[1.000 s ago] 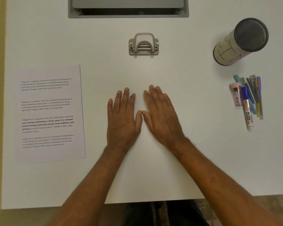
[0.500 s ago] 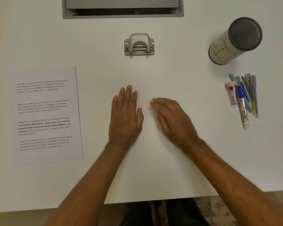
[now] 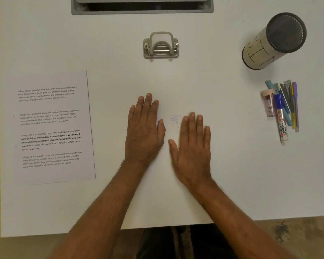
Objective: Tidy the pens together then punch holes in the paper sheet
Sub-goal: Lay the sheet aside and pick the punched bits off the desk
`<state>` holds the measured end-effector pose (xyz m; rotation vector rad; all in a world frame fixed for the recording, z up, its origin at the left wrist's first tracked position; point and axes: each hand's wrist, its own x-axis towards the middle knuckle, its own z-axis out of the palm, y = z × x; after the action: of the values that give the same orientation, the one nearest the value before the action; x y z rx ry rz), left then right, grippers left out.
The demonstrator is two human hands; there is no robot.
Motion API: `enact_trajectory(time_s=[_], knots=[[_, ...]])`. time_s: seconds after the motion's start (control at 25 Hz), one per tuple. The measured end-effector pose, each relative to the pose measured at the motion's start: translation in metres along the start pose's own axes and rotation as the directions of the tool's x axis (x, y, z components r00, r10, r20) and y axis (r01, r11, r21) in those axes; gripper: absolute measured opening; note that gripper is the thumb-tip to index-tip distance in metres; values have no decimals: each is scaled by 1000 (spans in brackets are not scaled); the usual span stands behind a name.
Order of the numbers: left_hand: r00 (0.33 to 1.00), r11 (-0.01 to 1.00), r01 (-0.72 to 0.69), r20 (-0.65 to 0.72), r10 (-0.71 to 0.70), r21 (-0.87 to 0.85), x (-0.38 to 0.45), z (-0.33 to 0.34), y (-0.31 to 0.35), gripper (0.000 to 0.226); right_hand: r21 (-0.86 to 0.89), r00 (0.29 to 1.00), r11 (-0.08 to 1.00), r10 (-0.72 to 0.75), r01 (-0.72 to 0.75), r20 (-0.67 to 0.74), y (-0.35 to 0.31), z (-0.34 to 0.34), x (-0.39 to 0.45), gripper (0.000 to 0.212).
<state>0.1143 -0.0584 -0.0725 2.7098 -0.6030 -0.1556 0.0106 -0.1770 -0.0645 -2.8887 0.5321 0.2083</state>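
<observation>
Both of my hands lie flat, palms down, on the white table [image 3: 223, 174] near its front middle. My left hand [image 3: 144, 131] and my right hand [image 3: 192, 146] are side by side, a small gap apart, and hold nothing. A printed paper sheet [image 3: 52, 126] lies at the left. A grey two-hole punch [image 3: 160, 46] stands beyond my hands at the centre back. Several pens and a whiteboard marker [image 3: 282, 111] lie bunched together at the right, well clear of my right hand.
A tall cylindrical pen holder [image 3: 273, 42] with a dark mesh rim stands at the back right, above the pens. A grey cable hatch [image 3: 142, 6] is set in the table's far edge. A small pinkish sharpener [image 3: 267, 103] lies against the pens.
My right hand has turned from pointing left to pointing straight ahead and has flattened further to the right. My left hand has hardly moved. The view has shifted slightly.
</observation>
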Motion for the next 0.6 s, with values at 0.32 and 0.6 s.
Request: enact_trajectory(time_s=[0.32,0.6], knots=[[1000,1000,-2,-12,2,-1,0,0,1,57,204,991,971,-114,126,-70,-3,-7,56,67],[1000,998,10,13,-9,-70,0,-3,1,56,220,856,830,-515,513,-54,23,-16,34,46]])
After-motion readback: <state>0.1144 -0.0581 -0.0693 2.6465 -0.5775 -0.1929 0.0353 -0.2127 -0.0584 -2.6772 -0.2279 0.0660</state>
